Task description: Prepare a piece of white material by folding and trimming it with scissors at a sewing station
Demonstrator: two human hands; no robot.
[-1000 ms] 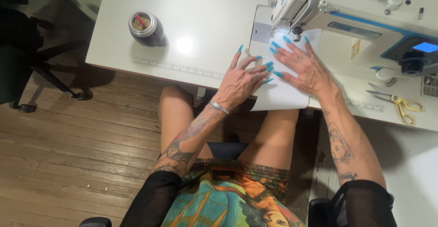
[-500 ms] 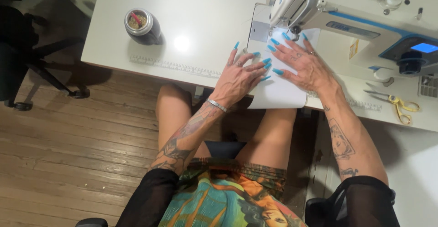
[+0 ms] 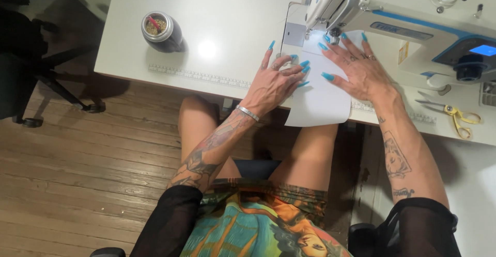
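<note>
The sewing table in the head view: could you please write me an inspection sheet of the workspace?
Surface: white table, a ruler strip along its front edge.
Job's things: white fabric piece lies under the head of the white sewing machine, its near end hanging over the table edge.
Clutter: round dark tin at the left; yellow-handled scissors at the right.
Grips: left hand and right hand pressed flat on the fabric, fingers spread.
Cables: nothing seen.
Surroundings: wooden floor; black wheeled chair base at the left.
</note>
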